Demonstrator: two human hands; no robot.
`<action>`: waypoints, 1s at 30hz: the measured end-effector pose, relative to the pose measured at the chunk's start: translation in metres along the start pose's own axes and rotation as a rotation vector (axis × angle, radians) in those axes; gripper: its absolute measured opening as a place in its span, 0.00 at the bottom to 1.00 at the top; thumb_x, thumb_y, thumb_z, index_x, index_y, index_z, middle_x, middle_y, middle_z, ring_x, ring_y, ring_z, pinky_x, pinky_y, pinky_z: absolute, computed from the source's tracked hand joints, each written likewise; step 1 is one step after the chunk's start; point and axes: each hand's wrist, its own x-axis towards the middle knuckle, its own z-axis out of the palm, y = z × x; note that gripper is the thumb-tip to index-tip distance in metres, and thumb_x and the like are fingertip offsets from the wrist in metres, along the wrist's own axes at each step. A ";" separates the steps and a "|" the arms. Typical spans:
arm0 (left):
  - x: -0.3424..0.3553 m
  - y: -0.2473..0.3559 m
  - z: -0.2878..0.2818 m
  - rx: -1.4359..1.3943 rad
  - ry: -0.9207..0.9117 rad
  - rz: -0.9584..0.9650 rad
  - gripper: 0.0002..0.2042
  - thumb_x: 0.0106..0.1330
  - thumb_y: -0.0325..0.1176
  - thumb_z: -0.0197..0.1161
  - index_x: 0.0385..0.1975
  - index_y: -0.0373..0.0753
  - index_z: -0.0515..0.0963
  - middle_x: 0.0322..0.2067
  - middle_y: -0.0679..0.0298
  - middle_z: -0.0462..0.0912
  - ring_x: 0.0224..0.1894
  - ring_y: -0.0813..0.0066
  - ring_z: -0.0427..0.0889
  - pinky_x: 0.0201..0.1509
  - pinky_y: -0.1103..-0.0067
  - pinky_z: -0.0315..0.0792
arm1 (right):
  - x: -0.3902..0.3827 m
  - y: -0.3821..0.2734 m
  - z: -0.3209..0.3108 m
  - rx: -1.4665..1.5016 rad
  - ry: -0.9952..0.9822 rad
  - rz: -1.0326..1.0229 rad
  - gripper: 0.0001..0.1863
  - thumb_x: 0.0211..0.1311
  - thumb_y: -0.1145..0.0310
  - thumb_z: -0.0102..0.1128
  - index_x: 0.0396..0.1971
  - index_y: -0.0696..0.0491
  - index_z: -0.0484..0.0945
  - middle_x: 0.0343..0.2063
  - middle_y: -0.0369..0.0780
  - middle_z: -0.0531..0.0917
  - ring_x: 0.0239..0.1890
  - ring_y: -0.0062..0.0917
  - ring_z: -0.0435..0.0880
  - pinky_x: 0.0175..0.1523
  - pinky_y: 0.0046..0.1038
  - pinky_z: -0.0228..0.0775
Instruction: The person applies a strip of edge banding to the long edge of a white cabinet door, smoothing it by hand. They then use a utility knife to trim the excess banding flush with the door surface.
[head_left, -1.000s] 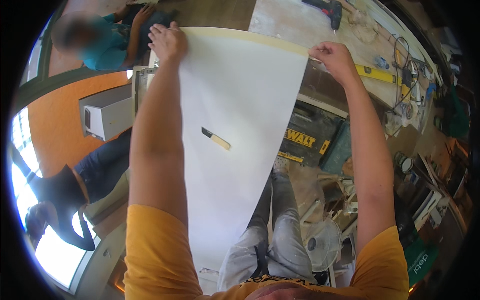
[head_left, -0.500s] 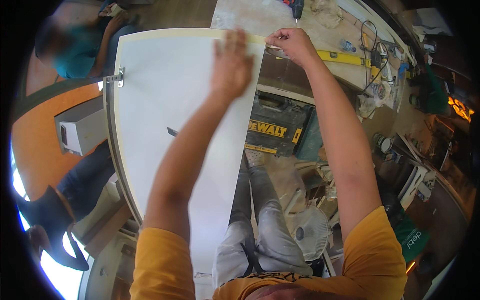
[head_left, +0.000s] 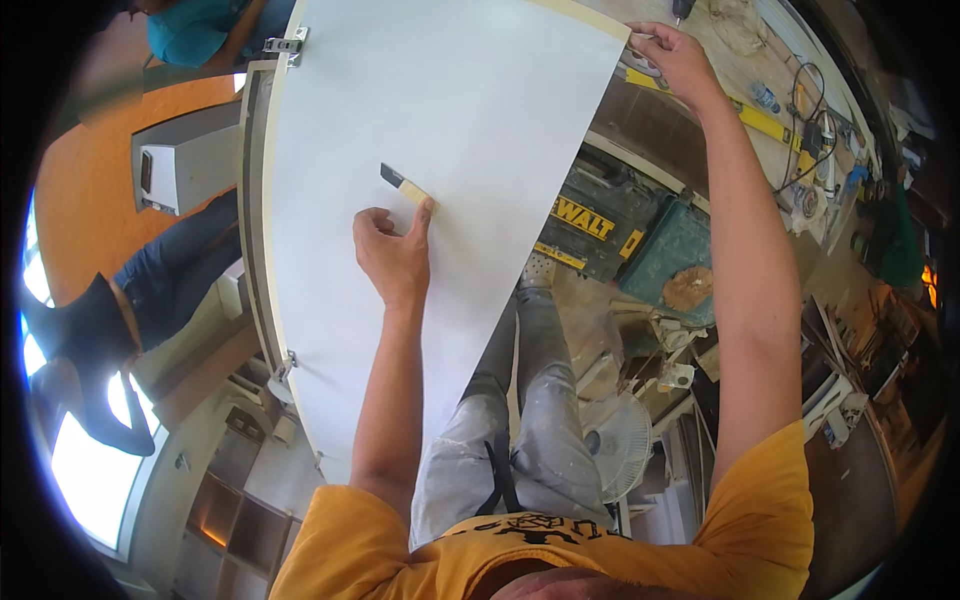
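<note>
A large white cabinet door [head_left: 450, 110] with a cream edge and metal hinges [head_left: 290, 46] on its left side stands in front of me. On its face lies a small cutter blade [head_left: 402, 183] with a dark tip and a tan wrapped grip. My left hand [head_left: 392, 255] is just below the blade, thumb raised at the grip's end and fingers curled apart from it. Whether the thumb touches the grip, I cannot tell. At the door's far right corner my right hand [head_left: 675, 62] pinches the cream edging strip; its fingers partly hide the strip's end.
A yellow spirit level [head_left: 765, 122], a bottle [head_left: 765, 97] and a drill [head_left: 683, 10] lie on the far right worktop. Below are a black tool case [head_left: 590, 215], a green case [head_left: 672, 255] and a fan [head_left: 618, 445]. Two people are at the left.
My left hand has come down from the door's top edge to beside the blade. My view has shifted, so the door sits higher and farther right; my right hand remains at its corner.
</note>
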 end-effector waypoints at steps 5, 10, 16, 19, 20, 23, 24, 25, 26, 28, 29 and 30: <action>0.000 0.004 0.013 -0.200 -0.093 -0.039 0.18 0.62 0.39 0.78 0.37 0.30 0.81 0.35 0.58 0.82 0.36 0.68 0.80 0.41 0.72 0.75 | 0.009 0.016 -0.002 -0.026 -0.007 -0.036 0.19 0.73 0.60 0.65 0.59 0.49 0.84 0.38 0.29 0.86 0.39 0.14 0.77 0.48 0.21 0.71; 0.016 0.056 0.018 -0.315 -0.378 -0.026 0.13 0.65 0.31 0.72 0.43 0.30 0.84 0.35 0.57 0.87 0.37 0.71 0.83 0.44 0.74 0.77 | -0.010 -0.006 0.007 0.011 0.043 0.019 0.18 0.73 0.58 0.66 0.57 0.50 0.86 0.37 0.30 0.87 0.39 0.16 0.80 0.50 0.22 0.72; 0.047 0.154 0.086 -0.540 -0.484 0.373 0.18 0.67 0.33 0.71 0.55 0.33 0.85 0.34 0.59 0.89 0.34 0.75 0.84 0.42 0.75 0.78 | -0.018 -0.026 0.010 0.193 0.151 0.046 0.14 0.66 0.66 0.69 0.48 0.56 0.86 0.29 0.37 0.88 0.28 0.19 0.83 0.35 0.26 0.78; 0.050 0.192 0.126 -0.445 -0.414 0.480 0.19 0.67 0.34 0.72 0.56 0.35 0.85 0.31 0.61 0.89 0.30 0.76 0.82 0.41 0.76 0.78 | -0.023 -0.022 0.004 0.110 0.244 0.006 0.12 0.63 0.66 0.72 0.42 0.56 0.88 0.27 0.33 0.87 0.27 0.14 0.80 0.34 0.24 0.76; 0.050 0.200 0.133 -0.397 -0.387 0.501 0.18 0.67 0.34 0.72 0.56 0.37 0.86 0.30 0.61 0.89 0.30 0.76 0.83 0.41 0.76 0.78 | -0.023 -0.018 0.001 0.082 0.275 -0.016 0.11 0.62 0.66 0.73 0.40 0.56 0.88 0.27 0.34 0.87 0.27 0.14 0.80 0.34 0.24 0.76; 0.052 0.206 0.148 -0.421 -0.343 0.554 0.17 0.66 0.35 0.72 0.54 0.42 0.88 0.27 0.60 0.89 0.28 0.76 0.83 0.40 0.76 0.78 | -0.023 -0.020 0.000 0.000 0.342 -0.072 0.10 0.60 0.66 0.74 0.35 0.57 0.89 0.25 0.35 0.88 0.27 0.15 0.81 0.33 0.24 0.75; 0.052 0.203 0.150 -0.410 -0.331 0.566 0.17 0.66 0.35 0.72 0.54 0.42 0.88 0.27 0.60 0.89 0.28 0.75 0.83 0.40 0.76 0.78 | -0.024 -0.024 0.001 -0.026 0.360 -0.089 0.10 0.59 0.66 0.74 0.34 0.58 0.89 0.25 0.36 0.88 0.27 0.15 0.82 0.33 0.24 0.75; 0.053 0.202 0.151 -0.402 -0.322 0.580 0.16 0.66 0.35 0.72 0.53 0.42 0.88 0.28 0.60 0.89 0.28 0.75 0.83 0.40 0.76 0.78 | -0.024 -0.026 0.001 -0.012 0.363 -0.080 0.10 0.59 0.66 0.74 0.33 0.58 0.89 0.25 0.36 0.88 0.27 0.15 0.82 0.33 0.24 0.75; 0.053 0.201 0.151 -0.393 -0.312 0.593 0.16 0.66 0.35 0.72 0.53 0.42 0.88 0.28 0.59 0.89 0.28 0.75 0.83 0.40 0.76 0.78 | -0.025 -0.028 0.002 0.002 0.365 -0.072 0.10 0.58 0.66 0.74 0.33 0.58 0.89 0.25 0.37 0.89 0.27 0.15 0.82 0.33 0.24 0.75; 0.051 0.199 0.150 -0.382 -0.332 0.570 0.16 0.66 0.35 0.72 0.52 0.43 0.89 0.28 0.59 0.89 0.28 0.75 0.84 0.40 0.76 0.78 | -0.027 -0.029 0.001 0.005 0.371 -0.070 0.10 0.58 0.65 0.74 0.32 0.58 0.89 0.24 0.37 0.89 0.27 0.15 0.82 0.33 0.25 0.75; 0.050 0.199 0.149 -0.376 -0.343 0.559 0.15 0.66 0.35 0.72 0.52 0.43 0.89 0.28 0.60 0.89 0.28 0.75 0.84 0.39 0.76 0.78 | -0.028 -0.029 0.001 -0.006 0.374 -0.076 0.10 0.58 0.65 0.74 0.32 0.58 0.89 0.24 0.37 0.89 0.26 0.15 0.83 0.33 0.25 0.75; 0.049 0.199 0.148 -0.378 -0.356 0.557 0.15 0.66 0.35 0.72 0.52 0.43 0.89 0.28 0.59 0.89 0.28 0.75 0.84 0.39 0.76 0.78 | -0.028 -0.028 0.001 -0.017 0.376 -0.083 0.10 0.58 0.65 0.74 0.32 0.57 0.89 0.24 0.37 0.89 0.26 0.16 0.83 0.33 0.25 0.75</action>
